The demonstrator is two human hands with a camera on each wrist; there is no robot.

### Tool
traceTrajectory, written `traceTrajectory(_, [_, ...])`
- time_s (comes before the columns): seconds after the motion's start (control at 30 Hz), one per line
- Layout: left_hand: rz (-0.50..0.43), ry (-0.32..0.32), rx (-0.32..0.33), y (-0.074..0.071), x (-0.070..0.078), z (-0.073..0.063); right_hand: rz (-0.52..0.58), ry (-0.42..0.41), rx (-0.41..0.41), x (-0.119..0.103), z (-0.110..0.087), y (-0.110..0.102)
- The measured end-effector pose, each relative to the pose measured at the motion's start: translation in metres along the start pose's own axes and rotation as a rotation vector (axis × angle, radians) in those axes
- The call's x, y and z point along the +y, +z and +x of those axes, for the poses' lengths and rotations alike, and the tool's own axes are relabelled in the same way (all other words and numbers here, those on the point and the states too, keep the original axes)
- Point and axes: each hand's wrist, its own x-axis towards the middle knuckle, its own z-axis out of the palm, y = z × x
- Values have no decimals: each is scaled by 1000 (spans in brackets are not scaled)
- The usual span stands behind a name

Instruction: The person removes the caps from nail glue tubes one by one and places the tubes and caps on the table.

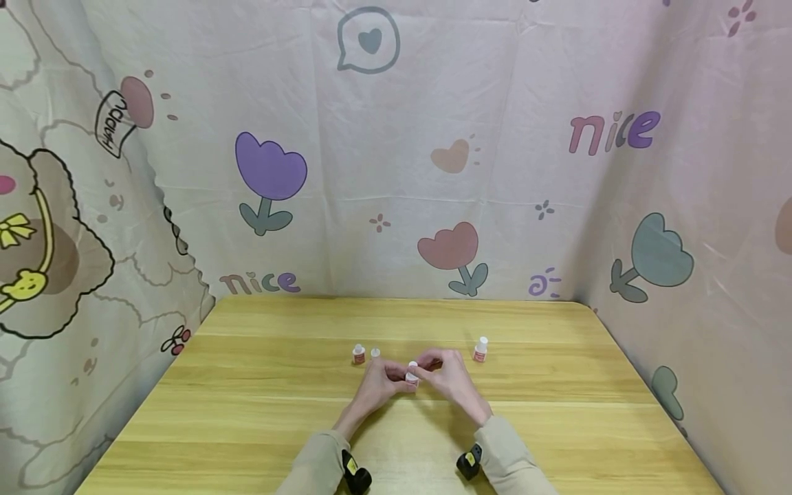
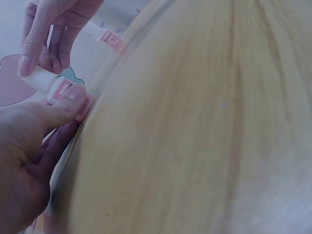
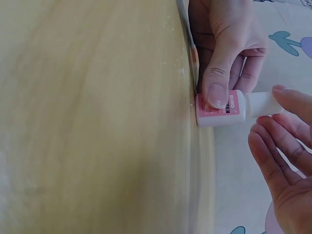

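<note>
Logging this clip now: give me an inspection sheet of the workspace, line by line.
Surface: wood-grain table, light-coloured.
Job's things: held bottle, pink-labelled, with white cap; left bottle, upright, beside a small white piece, perhaps a cap; right bottle, upright, with a white top.
Clutter: nothing seen.
Hands: left hand pinches the held bottle's body; right hand grips its cap.
Cables: nothing seen.
Surroundings: printed fabric behind and on both sides.
</note>
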Motion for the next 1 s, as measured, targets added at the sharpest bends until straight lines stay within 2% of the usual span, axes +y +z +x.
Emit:
traceTrajectory(0.13, [5, 6, -4, 0, 0, 0, 2, -24, -16, -1, 0, 0])
traceTrajectory(0.3, [7, 10, -1, 0, 0, 0, 10, -8, -49, -1, 1, 0])
traceTrajectory(0.57, [19, 5, 0, 0, -1, -1, 39, -57, -72, 1, 0, -1])
traceTrajectory(0.9, [16, 1, 4, 0, -2, 0, 16, 29, -34, 1, -1, -1])
traceTrajectory(1.0, [13, 2, 2, 0, -1, -1, 11, 32, -35, 0, -1, -1])
